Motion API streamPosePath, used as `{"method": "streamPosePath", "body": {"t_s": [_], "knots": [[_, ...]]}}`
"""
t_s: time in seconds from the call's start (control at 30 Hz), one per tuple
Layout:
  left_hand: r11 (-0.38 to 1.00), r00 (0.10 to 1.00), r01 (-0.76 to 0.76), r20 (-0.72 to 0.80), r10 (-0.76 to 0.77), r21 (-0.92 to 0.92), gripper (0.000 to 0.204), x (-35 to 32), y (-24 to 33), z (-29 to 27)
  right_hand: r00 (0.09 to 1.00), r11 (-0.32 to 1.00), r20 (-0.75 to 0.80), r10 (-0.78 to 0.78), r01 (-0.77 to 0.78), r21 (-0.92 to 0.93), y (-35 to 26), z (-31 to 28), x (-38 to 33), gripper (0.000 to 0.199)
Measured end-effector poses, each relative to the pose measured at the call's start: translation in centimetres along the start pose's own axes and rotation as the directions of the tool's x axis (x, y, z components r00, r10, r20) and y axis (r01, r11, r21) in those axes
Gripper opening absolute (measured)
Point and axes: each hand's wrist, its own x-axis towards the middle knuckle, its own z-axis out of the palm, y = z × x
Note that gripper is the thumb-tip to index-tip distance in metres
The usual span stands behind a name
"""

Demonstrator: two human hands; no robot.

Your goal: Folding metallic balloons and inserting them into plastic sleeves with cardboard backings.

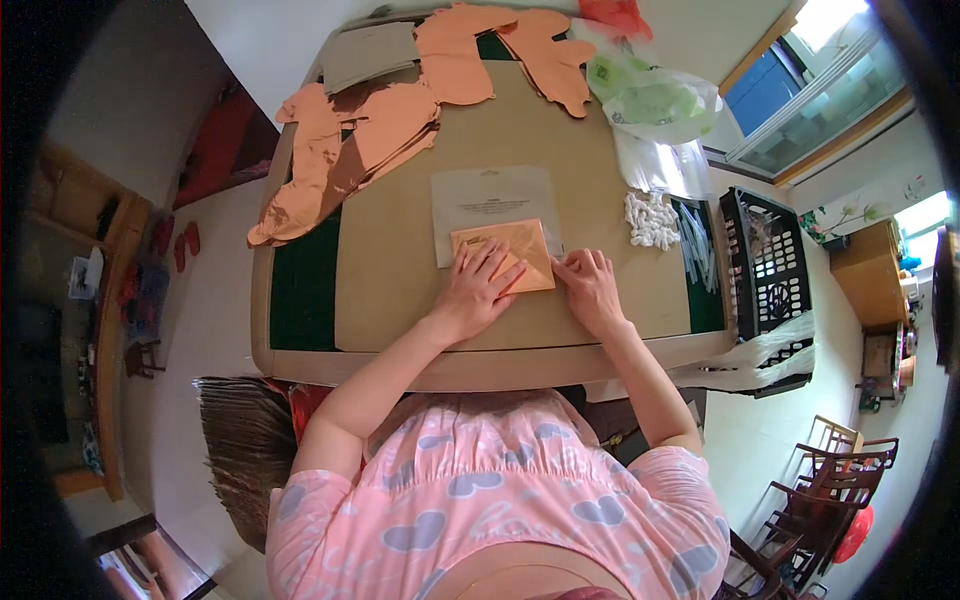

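Note:
A folded orange foil piece (530, 240) lies at the middle of the table, partly over a flat pale printed bag (492, 190). My left hand (478, 288) rests on the foil with its fingers spread, pressing it down. Just beyond the foil's right edge is my right hand (592, 292), its thumb and fingers drawn together in a pinch. Whatever sits between those fingertips is too small to tell.
Flat orange foil shapes (390, 130) cover the table's far left, beside a stack of pale bags (368, 55). At right lie small white pieces (652, 220), clear strips (697, 248) and plastic bags (655, 100). A black crate (765, 255) stands beyond the right edge; stacked brown sheets (238, 440) are lower left.

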Motion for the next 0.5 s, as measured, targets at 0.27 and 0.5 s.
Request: {"method": "streamPosePath", "body": {"t_s": [0.27, 0.5], "knots": [[1.0, 1.0, -0.013, 0.002, 0.013, 0.024, 0.058, -0.1, 0.1, 0.2, 0.995, 0.966, -0.082, -0.052, 0.071, 0.249, -2.0, 0.6, 3.5, 0.044], [0.987, 0.988, -0.034, -0.151, 0.011, -0.155, 0.05, -1.7, -2.6, -0.5, 0.994, 0.935, -0.02, -0.109, 0.109, 0.339, -3.8, 4.7, 5.6, 0.045]]}}
